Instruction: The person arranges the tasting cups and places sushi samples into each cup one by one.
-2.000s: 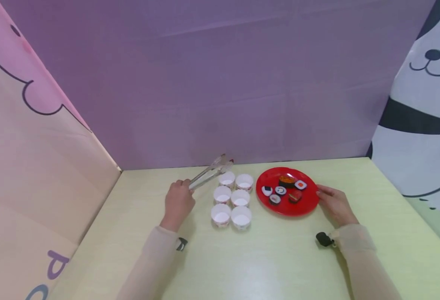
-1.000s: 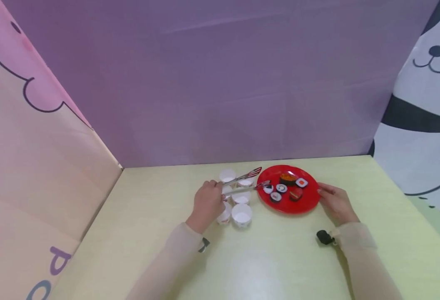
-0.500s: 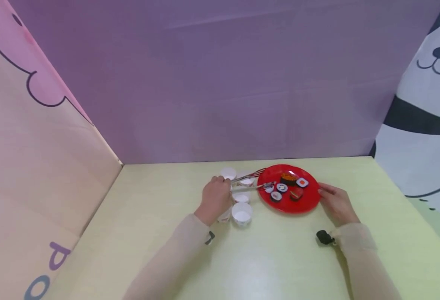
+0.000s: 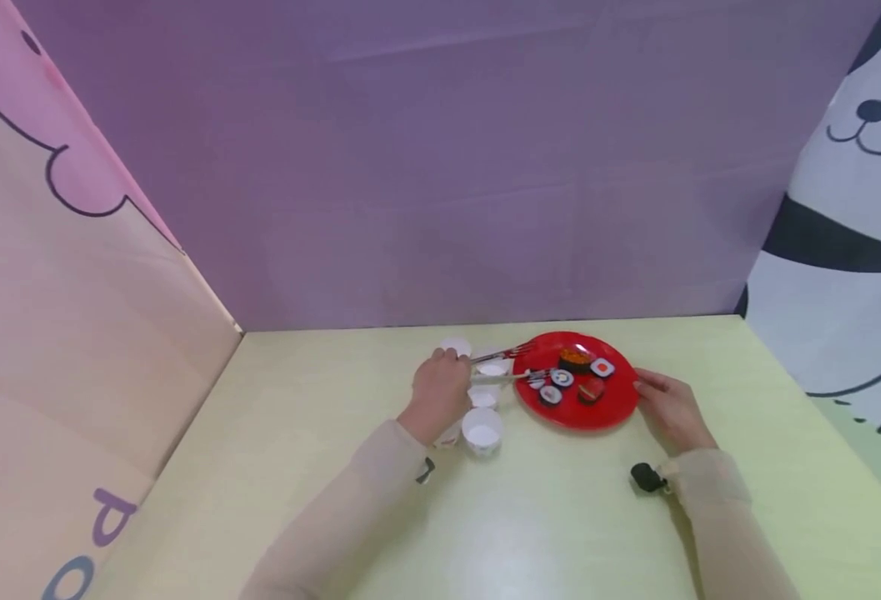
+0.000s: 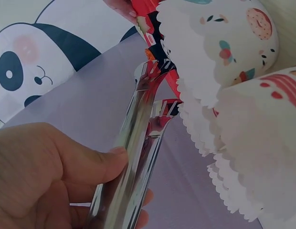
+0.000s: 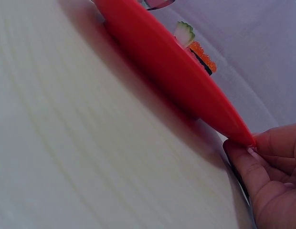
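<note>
A purple wall (image 4: 440, 167) is behind the pale yellow table (image 4: 545, 525). A panda picture (image 4: 845, 242) is on the right, a pink cartoon (image 4: 83, 179) on the left.

Booth-like place: pale table (image 4: 545, 525), 3 backdrops (image 4: 440, 167), 2 cartoon-printed.

The plate (image 4: 598, 417) is plain red, the tongs (image 5: 124, 157) silvery, the cups (image 5: 246, 47) white with pink and teal motifs, the counter (image 4: 553, 517) pale yellow.
</note>
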`<state>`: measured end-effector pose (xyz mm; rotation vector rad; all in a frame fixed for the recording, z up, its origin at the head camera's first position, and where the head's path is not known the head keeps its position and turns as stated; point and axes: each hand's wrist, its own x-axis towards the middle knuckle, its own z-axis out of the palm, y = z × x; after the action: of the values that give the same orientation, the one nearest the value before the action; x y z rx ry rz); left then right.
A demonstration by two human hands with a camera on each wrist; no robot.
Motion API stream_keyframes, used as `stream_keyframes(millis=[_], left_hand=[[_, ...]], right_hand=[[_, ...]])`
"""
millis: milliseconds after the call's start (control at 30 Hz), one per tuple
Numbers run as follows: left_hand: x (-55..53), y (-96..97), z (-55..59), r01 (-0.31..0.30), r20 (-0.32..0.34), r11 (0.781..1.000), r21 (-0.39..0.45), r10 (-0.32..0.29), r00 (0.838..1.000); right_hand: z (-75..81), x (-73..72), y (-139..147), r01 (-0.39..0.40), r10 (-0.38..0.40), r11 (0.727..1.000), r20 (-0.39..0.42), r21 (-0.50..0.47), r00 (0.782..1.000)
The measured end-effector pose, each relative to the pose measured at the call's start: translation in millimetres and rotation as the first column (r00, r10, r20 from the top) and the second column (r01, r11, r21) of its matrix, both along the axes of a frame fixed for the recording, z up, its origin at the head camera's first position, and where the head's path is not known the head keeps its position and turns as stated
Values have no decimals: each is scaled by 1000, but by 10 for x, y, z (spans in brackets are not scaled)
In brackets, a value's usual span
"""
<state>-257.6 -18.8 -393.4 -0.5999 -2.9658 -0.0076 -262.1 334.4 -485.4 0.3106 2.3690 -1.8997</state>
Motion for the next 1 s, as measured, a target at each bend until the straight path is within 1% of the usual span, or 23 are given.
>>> stream_keyframes(millis=[133,267,367,567,667,1000], left_hand=[[-14,25,42,7,-6,999,-32,-7,1000],[-36,60,111,23,-23,997,-67,-24,999],[-42,91,165,34,-21,994,-101,-36,999],[-41,139,213,27,37,989,-143,-22,999],[-49,151,212,21,59,988,-155,-12,998],[-87,187,207,1,124,988,-152,18,992]], right_hand=[[-3,-11,9,-9,9,1000,-9,12,1000],[5,-31,13,-8,7,1000,-30,-14,1000],[5,-37,6,1,-2,1000,-43,-27,999],[-15,-23,-9,2,-1,1000,-59,17,998],[-19,-17,-15,8,-8,1000,-62,10,998],[-10,-5,-8,14,-13,1000,-36,9,999]])
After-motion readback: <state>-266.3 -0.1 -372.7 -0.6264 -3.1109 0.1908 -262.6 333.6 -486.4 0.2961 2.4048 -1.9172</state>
